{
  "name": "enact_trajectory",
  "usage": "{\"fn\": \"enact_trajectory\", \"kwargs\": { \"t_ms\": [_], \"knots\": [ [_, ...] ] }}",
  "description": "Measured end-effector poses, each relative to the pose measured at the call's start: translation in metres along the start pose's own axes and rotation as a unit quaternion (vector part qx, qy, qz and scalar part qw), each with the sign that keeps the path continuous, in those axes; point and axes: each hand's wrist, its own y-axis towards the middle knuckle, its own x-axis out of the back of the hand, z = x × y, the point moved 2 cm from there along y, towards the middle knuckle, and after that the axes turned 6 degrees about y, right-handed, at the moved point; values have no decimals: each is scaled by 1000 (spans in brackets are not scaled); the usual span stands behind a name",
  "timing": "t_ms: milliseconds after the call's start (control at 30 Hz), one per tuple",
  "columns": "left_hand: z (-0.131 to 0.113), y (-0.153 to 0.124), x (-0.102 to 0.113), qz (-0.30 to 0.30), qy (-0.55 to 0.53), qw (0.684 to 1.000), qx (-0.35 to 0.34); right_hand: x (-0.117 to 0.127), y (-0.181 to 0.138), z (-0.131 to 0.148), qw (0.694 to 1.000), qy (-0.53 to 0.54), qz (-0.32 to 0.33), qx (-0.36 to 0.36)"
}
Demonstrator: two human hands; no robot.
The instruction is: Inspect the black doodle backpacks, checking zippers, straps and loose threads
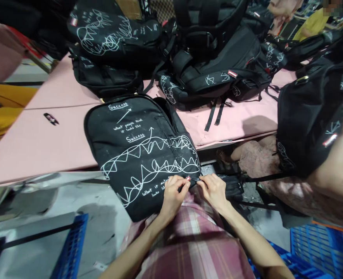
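A black backpack (121, 149) with white printed lettering and scribbled lines hangs over the table's front edge and reaches my lap. My left hand (174, 192) is closed at its lower right side, with thumb and finger pinched beside a small red-and-white label. Close to the right of it, my right hand (213, 190) pinches a thin dark piece at the bag's edge, which looks like a strap end or cord. Exactly what lies between the left fingertips is hidden.
More black backpacks (142, 42) are piled along the back of the pink table (57, 143). On the right, a co-worker's arm (336, 162) is beside another black backpack (305, 116). Blue plastic crates (319, 244) stand low at both sides. A small dark oval piece (51, 119) lies on the table.
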Motion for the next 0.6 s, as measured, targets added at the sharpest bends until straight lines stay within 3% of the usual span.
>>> {"fn": "enact_trajectory", "kwargs": {
  "t_ms": [267,600],
  "knots": [
    [1,-2,-2,-11,6,1000,2,12,-1,0,1000,-2,-19,-11],
    [-1,-3,-1,-14,5,1000,13,4,-1,2,997,-64,4,46]
  ]
}}
